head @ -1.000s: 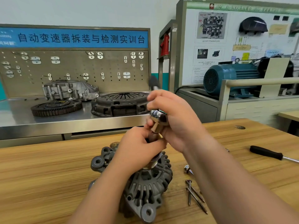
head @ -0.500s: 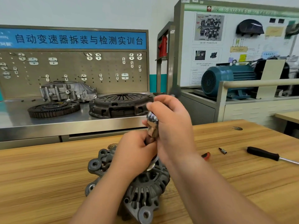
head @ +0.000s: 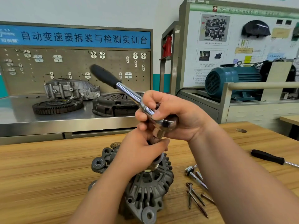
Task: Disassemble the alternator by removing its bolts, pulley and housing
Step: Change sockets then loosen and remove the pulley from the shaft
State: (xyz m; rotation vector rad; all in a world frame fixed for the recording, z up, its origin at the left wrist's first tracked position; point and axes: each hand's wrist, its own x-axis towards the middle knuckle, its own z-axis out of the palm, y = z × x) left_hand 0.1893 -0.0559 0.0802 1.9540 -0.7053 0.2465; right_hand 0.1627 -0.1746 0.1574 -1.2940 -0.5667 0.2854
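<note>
Head camera shows the alternator [head: 150, 188] upright on the table [head: 40, 175], left hand [head: 142, 152] wrapped around its pulley [head: 155, 165], right hand [head: 182, 117] gripping the ratchet [head: 129, 92] at its head; if the pulley turns, the socket may slip off.

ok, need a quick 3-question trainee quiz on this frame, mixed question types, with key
1. True or false: the ratchet has its black grip pointing up and to the left.
2. The loose bolts lie on the table: A) left of the alternator, B) right of it, C) behind it.
3. Which hand wraps the ratchet near its head, and what does the other hand grip?

Key
1. True.
2. B.
3. The right hand; the left hand grips the pulley on top of the alternator.
</note>
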